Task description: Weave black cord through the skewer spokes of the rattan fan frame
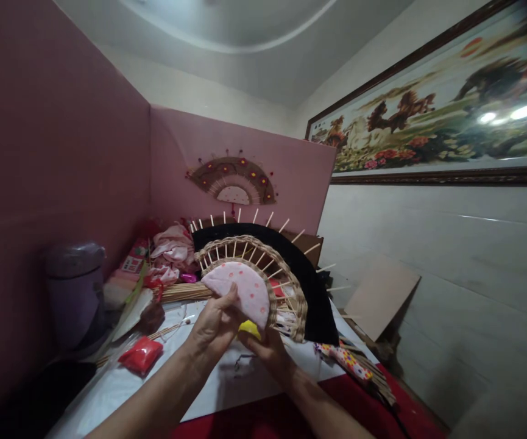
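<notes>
A fan-shaped piece (286, 256) is held up in front of me, with thin sticks fanning out, a black outer band, braided tan arcs and a pink dotted half-round pad (240, 289). My left hand (215, 320) grips the pad's lower left edge, thumb on its front. Below the pad's lower right corner, my right hand (270, 353) is closed, its fingertips partly hidden behind the piece. A small yellow object (249, 330) shows between the two hands, under the pad; which hand holds it is unclear.
A red packet (141, 355) lies on the white table cover (231, 390), left of my arms. Bundled sticks (185, 292) and pink cloth (173, 247) are behind. Flowered fabric (348, 361) lies right. A lidded bin (75, 292) stands left; a finished fan (233, 180) hangs on the pink board.
</notes>
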Available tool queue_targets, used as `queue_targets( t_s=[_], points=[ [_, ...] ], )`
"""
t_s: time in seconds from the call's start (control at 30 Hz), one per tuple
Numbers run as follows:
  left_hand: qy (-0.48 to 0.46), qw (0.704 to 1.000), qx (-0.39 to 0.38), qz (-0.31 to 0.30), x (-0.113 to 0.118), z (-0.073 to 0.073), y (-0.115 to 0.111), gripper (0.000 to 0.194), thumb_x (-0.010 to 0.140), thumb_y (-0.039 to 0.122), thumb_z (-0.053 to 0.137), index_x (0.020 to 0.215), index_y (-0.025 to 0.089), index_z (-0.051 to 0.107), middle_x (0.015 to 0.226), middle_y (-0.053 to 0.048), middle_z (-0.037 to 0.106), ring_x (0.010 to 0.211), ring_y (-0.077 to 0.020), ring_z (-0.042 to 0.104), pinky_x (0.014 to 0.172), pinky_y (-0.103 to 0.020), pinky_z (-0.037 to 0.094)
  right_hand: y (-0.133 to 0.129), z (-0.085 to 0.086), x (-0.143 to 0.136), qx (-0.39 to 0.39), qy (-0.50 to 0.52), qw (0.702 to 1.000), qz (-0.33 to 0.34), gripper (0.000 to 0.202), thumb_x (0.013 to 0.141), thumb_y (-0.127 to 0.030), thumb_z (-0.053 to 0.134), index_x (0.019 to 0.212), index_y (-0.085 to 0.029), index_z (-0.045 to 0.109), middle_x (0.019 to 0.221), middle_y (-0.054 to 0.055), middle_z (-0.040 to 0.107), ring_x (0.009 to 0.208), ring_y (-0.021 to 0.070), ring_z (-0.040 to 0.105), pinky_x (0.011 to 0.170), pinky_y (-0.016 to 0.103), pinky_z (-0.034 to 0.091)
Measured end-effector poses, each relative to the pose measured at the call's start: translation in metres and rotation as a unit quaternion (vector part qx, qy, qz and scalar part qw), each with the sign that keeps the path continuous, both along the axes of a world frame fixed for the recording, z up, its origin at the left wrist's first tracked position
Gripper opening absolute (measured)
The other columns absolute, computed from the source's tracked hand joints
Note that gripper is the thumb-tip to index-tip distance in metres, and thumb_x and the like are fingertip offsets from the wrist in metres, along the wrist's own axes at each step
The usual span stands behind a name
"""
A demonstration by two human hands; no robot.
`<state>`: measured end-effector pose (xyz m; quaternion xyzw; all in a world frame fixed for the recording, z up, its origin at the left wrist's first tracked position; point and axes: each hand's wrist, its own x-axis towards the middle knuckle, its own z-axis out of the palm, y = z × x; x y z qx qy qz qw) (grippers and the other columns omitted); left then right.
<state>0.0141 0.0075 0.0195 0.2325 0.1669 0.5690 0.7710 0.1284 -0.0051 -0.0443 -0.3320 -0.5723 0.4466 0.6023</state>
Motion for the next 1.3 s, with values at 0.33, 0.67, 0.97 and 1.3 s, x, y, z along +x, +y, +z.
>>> queue_targets(
  t_s=[0.33,0.67,0.97,1.3],
  points=[
    [0.156,0.972,0.128,0.122,0.039,-0.02,0.002,0.026,0.055,0.017,0.077,0.075,0.012,0.062,0.059,-0.002,0.062,0.049,-0.0114,0.054,0.048,-0.021,0.041,0.019,0.012,0.013,-0.021,0.289,0.957,0.015,0.032,0.078,-0.045,0.056,0.101,-0.024,0.059,0.09,0.003,0.065,0.086,0.0185,0.059,0.07,0.032,0.051],
    [0.473,0.788,0.379,0.11,-0.004,-0.054,0.035,0.029,0.056,0.008,0.068,0.078,0.026,0.072,0.07,-0.004,0.064,0.076,-0.0218,0.054,0.087,-0.034,0.034,0.009,0.035,0.04,-0.028,0.362,0.931,0.03,0.019,0.077,-0.039,0.058,0.092,-0.027,0.056,0.072,-0.004,0.058,0.055,0.009,0.05,0.049,0.022,0.042],
    [0.774,0.405,0.434,0.218,-0.079,-0.05,0.074,0.025,0.079,0.017,0.043,0.074,0.019,0.067,0.074,-0.009,0.064,0.077,-0.0234,0.055,0.078,-0.035,0.036,0.02,0.027,0.052,-0.041,0.371,0.927,-0.029,0.018,0.073,-0.037,0.061,0.085,-0.024,0.056,0.067,-0.005,0.059,0.055,0.0092,0.051,0.051,0.022,0.044],
    [0.612,0.595,0.252,0.456,-0.106,0.007,0.088,0.029,0.075,0.023,0.049,0.094,0.012,0.067,0.075,-0.005,0.068,0.063,-0.0147,0.056,0.056,-0.022,0.04,0.034,0.015,0.052,-0.032,0.351,0.933,-0.069,0.02,0.066,-0.03,0.065,0.083,-0.023,0.06,0.075,-0.003,0.066,0.058,0.0107,0.057,0.049,0.021,0.047]
  ],
)
